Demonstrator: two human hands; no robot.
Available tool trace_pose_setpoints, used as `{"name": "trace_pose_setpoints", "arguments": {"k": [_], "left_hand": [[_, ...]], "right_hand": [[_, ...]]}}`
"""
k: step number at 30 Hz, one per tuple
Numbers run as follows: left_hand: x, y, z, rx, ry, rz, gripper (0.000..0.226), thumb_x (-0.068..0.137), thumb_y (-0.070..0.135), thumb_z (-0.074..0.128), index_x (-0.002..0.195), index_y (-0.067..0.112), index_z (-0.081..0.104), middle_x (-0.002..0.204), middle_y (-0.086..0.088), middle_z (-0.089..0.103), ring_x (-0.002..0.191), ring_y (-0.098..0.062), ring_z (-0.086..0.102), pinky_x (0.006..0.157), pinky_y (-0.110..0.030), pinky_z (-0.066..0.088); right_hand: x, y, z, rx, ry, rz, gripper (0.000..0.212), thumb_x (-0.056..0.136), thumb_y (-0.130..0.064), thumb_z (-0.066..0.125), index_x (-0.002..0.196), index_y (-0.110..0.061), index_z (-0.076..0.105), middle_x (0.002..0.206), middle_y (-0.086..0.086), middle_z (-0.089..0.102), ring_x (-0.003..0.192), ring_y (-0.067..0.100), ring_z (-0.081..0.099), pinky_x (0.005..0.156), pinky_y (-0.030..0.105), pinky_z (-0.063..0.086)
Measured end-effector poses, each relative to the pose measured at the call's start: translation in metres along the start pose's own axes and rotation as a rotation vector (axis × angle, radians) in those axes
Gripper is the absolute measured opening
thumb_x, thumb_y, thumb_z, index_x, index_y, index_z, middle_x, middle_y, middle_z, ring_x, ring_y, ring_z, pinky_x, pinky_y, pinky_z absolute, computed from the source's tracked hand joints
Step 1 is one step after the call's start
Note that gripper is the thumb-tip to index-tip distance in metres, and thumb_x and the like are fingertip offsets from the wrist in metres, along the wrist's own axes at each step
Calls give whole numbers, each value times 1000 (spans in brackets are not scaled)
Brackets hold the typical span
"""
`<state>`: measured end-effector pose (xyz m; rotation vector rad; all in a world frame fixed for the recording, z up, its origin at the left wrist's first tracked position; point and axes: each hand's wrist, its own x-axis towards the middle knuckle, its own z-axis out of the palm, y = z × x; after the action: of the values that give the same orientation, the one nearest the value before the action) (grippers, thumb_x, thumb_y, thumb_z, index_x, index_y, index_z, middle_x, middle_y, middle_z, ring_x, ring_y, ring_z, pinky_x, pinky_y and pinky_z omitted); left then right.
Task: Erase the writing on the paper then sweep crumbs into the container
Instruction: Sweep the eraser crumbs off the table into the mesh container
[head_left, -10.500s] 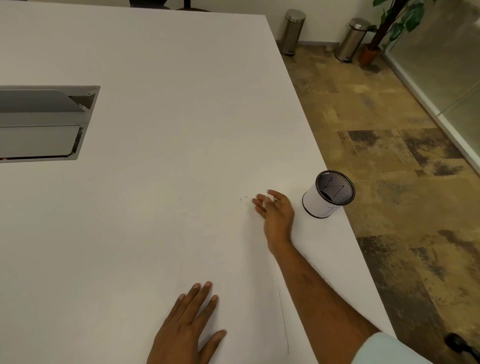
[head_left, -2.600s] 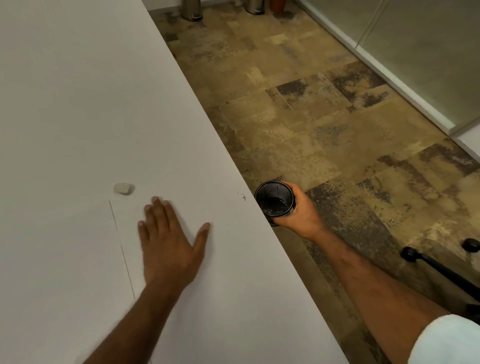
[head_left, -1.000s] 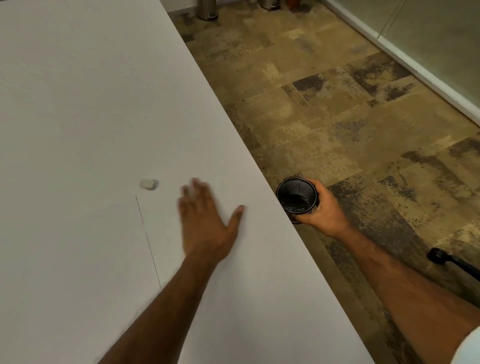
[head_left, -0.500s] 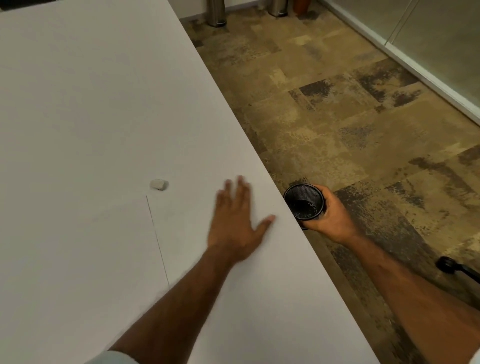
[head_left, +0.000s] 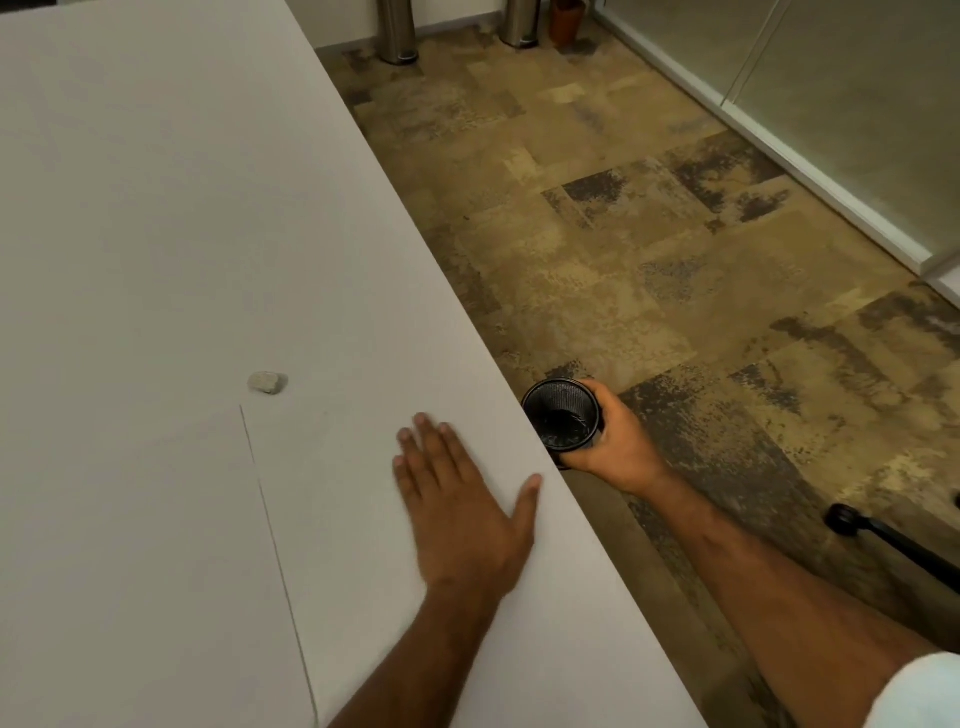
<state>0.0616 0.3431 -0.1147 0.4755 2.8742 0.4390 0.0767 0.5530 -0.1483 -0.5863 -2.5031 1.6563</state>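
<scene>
The right hand (head_left: 613, 441) grips the black cylindrical mesh container (head_left: 562, 415) just beyond the white table's (head_left: 156, 208) edge, mouth tilted toward the camera. The left hand (head_left: 462, 509) lies flat, fingers spread, holding nothing, on the white paper sheet (head_left: 337, 493). The small grey eraser (head_left: 267, 383) rests just past the sheet's far corner. No writing is legible.
</scene>
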Motion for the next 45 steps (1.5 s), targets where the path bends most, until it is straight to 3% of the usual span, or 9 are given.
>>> {"name": "trace_pose_setpoints", "arguments": {"k": [7, 12, 15, 18, 23, 28, 36, 40, 45], "left_hand": [[37, 71, -7, -243, -311, 541, 67, 107, 40, 34, 159, 5, 9, 168, -8, -5, 153, -18, -12, 124, -36, -10], [34, 49, -24, -483, -77, 364, 57, 105, 11, 39, 158, 9, 18, 168, -2, 6, 153, -13, -1, 125, -32, 2], [25, 10, -21, -148, 145, 65, 68, 102, 40, 25, 158, 2, 15, 166, -18, 7, 154, -30, -1, 122, -44, -8], [9, -10, -22, 11, -27, -203, 103, 82, 69, -6, 157, -1, -3, 163, -28, -11, 150, -42, -13, 119, -53, -11], [12, 26, -13, -42, -182, 216, 105, 87, 79, -1, 158, 1, 0, 165, -17, -13, 152, -29, -18, 122, -42, -13], [29, 72, -29, -406, -380, 542, 63, 105, 28, 42, 158, 6, 16, 168, -8, 5, 154, -18, -3, 125, -35, -1], [-5, 40, -65, -435, 39, 248, 26, 101, 22, 58, 121, 19, 73, 114, 0, 74, 101, -16, 69, 92, -26, 51], [-13, -4, -78, -432, 119, 146, 25, 94, 45, 65, 99, 25, 80, 90, 10, 75, 76, -7, 65, 67, -8, 37], [-21, -55, -93, -440, 103, 216, 28, 97, 24, 63, 124, 25, 69, 121, 9, 69, 105, -9, 64, 93, -22, 46]], "right_hand": [[-6, -6, -5, 23, -8, -2, 58, 76, -12, 75, 123, -32, 46, 119, -21, 56, 114, -4, 54, 92, 13, 43], [-9, -6, -7, -9, -18, 25, 80, 60, -14, 89, 126, -29, 47, 117, -19, 59, 107, -10, 55, 87, 11, 46], [-11, -6, -8, -38, -3, 20, 87, 53, -22, 92, 127, -28, 49, 118, -18, 60, 108, -7, 56, 86, 9, 45], [-14, -6, -9, -48, 3, 26, 88, 52, -26, 92, 128, -27, 48, 119, -17, 60, 110, -4, 56, 89, 15, 47], [-19, -8, -15, -27, 0, 34, 89, 51, -17, 94, 126, -28, 48, 121, -14, 59, 110, -4, 56, 89, 12, 45], [-27, -25, -25, -12, -3, 25, 71, 67, -15, 82, 127, -26, 46, 119, -17, 57, 107, -15, 54, 87, 7, 43], [-39, -61, -43, -16, 48, 2, 89, 49, -38, 93, 125, -31, 48, 120, -18, 58, 109, -5, 55, 84, 15, 47], [-36, -87, -39, 51, 94, -46, 88, 43, -44, 91, 121, -40, 50, 120, -15, 60, 111, 4, 58, 88, 27, 50], [-22, -129, -3, 104, 72, -104, 82, 49, -24, 93, 119, -34, 51, 117, -9, 62, 107, 6, 60, 91, 32, 52]]}}
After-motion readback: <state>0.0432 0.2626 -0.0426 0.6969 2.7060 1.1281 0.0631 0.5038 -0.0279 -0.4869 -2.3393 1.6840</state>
